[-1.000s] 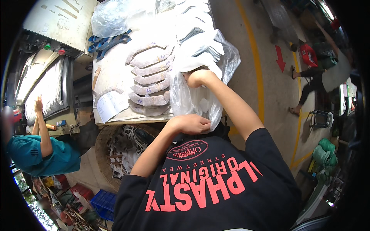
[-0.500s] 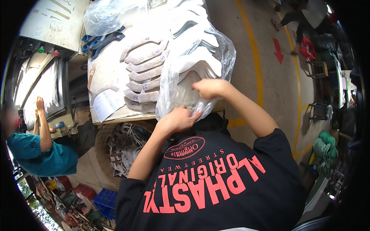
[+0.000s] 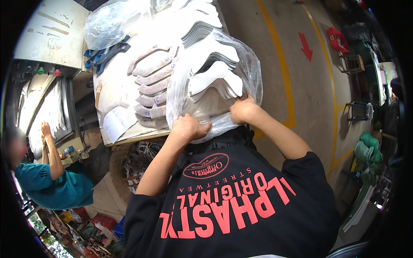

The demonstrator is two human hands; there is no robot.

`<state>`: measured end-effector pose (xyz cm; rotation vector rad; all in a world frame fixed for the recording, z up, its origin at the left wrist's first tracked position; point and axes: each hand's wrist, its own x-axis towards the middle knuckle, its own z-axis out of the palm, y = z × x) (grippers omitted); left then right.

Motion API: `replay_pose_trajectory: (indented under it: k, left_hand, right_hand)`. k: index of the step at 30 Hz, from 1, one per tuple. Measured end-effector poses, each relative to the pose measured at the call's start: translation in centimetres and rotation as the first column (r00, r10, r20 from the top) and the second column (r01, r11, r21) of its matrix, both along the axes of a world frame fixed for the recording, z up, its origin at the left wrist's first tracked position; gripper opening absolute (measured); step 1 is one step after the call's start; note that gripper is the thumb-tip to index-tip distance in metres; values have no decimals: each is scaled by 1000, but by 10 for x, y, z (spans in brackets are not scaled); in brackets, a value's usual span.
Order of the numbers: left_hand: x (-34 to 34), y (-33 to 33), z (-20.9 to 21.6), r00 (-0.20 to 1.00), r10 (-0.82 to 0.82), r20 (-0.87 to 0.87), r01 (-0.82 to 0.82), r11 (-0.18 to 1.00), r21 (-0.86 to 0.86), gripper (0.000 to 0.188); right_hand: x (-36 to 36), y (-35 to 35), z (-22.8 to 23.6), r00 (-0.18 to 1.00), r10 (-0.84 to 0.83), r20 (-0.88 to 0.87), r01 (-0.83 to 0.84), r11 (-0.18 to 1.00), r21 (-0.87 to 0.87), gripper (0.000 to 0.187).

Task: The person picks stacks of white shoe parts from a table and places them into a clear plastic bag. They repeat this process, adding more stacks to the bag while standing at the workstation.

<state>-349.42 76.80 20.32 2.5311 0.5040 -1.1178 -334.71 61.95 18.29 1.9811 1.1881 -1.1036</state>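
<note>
A clear plastic bag (image 3: 253, 77) lies at the table's near right corner with its mouth toward me. Stacks of white, curved cut pieces sit inside it, the nearest stack (image 3: 219, 81) close to the opening. My left hand (image 3: 188, 128) is closed on the left side of the bag's mouth, its thumb pointing right. On the right, my right hand (image 3: 245, 110) grips the other side of the mouth, beside the end of the nearest stack; its fingertips are partly hidden in the plastic. Left of the bag, several grey-brown curved pieces (image 3: 151, 89) lie in a column.
A paper sheet (image 3: 118, 124), blue strips (image 3: 105, 56) and another clear bag (image 3: 107, 26) lie on the table (image 3: 112, 88). Beneath its near edge stands a wicker basket (image 3: 117, 172) of scraps. At left, a person in teal (image 3: 56, 182) works at a machine. A yellow-lined aisle (image 3: 279, 64) runs along the right.
My right hand has moved down and right from over the bag's opening to its right edge. My left hand has shifted slightly left. The bag's mouth is spread wider, and the view has shifted slightly.
</note>
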Motion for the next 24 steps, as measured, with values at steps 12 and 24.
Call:
replay_pose_trajectory:
  k: [12,24]
  left_hand:
    - [2,-11,-113,693,155,705,-37,983,-180,35]
    - [-9,-19,-149,889,98,448,84,925,-370,84]
  right_hand:
    - [0,14,-22,869,14,-495,331,726,602,27]
    - [45,13,93,971,-145,-190,229,334,914,36]
